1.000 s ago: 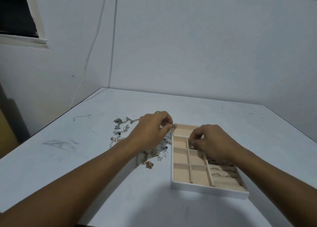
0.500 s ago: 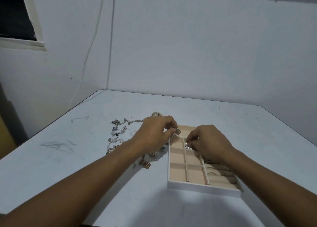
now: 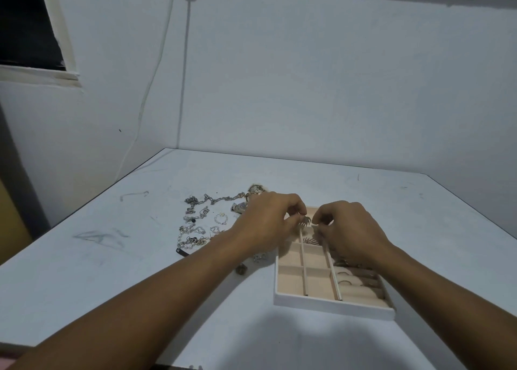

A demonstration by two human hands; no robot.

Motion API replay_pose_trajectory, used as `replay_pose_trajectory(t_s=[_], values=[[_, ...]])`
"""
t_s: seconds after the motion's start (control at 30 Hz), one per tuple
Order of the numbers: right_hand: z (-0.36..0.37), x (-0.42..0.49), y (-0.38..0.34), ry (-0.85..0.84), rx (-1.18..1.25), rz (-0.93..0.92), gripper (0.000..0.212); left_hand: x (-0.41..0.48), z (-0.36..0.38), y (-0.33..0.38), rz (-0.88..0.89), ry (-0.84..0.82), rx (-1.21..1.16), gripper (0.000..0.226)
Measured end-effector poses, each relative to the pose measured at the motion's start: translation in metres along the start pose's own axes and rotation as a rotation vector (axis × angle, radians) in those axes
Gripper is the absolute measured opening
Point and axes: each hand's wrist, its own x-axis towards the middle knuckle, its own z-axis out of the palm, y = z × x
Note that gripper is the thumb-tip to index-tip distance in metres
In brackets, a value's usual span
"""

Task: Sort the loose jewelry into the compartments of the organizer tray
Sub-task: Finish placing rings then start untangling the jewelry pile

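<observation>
The white organizer tray (image 3: pixel 333 305) with beige compartments lies on the table, right of centre. My left hand (image 3: pixel 265 224) hovers over the tray's far left corner and pinches a small fan-shaped earring (image 3: pixel 305 221). My right hand (image 3: pixel 351 230) is just to its right, fingers curled, with thumb and forefinger tips right beside that earring; whether they hold it is unclear. A second fan-shaped earring (image 3: pixel 311 240) lies in a compartment of the middle column. Several rings (image 3: pixel 345 281) sit in the right-hand ring rolls. Loose chains, pearls and rings (image 3: pixel 200 224) lie left of the tray.
A small gold piece (image 3: pixel 241 269) and a silver piece (image 3: pixel 258 257) lie on the table (image 3: pixel 112 257) under my left forearm. Walls close off the table's far and left sides. A cable (image 3: pixel 145 95) hangs down the left wall.
My right hand let a fan-shaped earring down into a compartment and rose toward my left hand. My left hand moved slightly right over the tray with its earring.
</observation>
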Motion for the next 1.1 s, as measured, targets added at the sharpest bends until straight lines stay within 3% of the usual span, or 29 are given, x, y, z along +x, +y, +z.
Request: replay_pose_trajectory(t_s=[0.43,0.8,1.1], values=[[-0.016,-0.008,0.016,0.030,0.045,0.087,0.020,0.014,0.028,0.011,0.090,0.000,0.296,0.014],[-0.018,-0.015,0.024,0.015,0.081,0.096,0.018,0.014,0.040,0.017,0.064,-0.067,0.221,0.015],[-0.019,-0.020,0.030,0.009,0.149,0.112,0.015,0.014,0.045,0.017,-0.004,-0.182,0.213,0.031]])
